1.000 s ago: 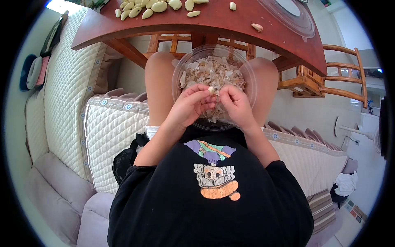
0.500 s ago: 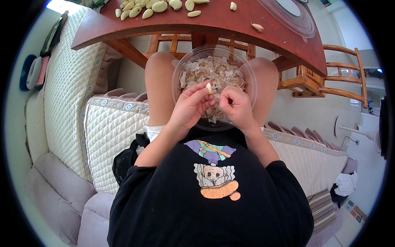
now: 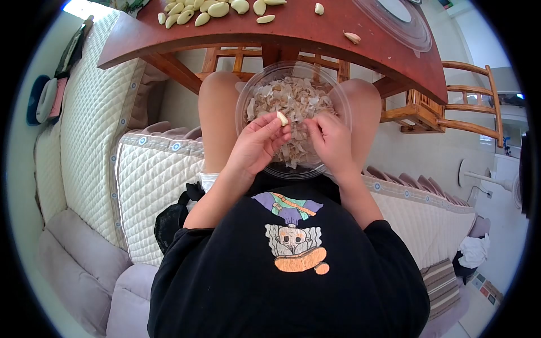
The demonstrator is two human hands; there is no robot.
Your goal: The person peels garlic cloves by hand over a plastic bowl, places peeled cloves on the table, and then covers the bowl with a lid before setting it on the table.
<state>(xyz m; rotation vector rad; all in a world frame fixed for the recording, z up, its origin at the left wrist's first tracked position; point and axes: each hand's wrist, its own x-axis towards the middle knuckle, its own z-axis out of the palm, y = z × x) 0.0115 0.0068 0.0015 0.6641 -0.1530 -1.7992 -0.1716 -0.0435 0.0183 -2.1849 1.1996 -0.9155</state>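
Observation:
Between the thumb and fingers of my left hand (image 3: pixel 258 142) is a pale garlic clove (image 3: pixel 282 118). My right hand (image 3: pixel 332 139) is closed just to its right, apart from the clove; whatever its fingertips pinch, if anything, is hidden. Both hands are over a clear plastic tub (image 3: pixel 241 107) resting between my thighs. Dry papery garlic skins (image 3: pixel 293 96) fill much of the tub. Up on the table, a group of peeled cloves (image 3: pixel 218 9) lies at the left, with a single peeled clove (image 3: pixel 319 8) farther right. One pinkish clove (image 3: pixel 352 38) still in its skin lies near the edge.
The red-brown wooden table (image 3: pixel 304 31) spans the space beyond my knees. A clear plastic lid (image 3: pixel 414 34) rests on its right side. A wooden chair (image 3: pixel 428 110) stands at the right, and quilted sofa covers (image 3: pixel 158 169) surround my seat.
My right hand has drawn slightly right and away from the clove. My left hand has shifted a little left, still pinching the clove, which is now tilted differently.

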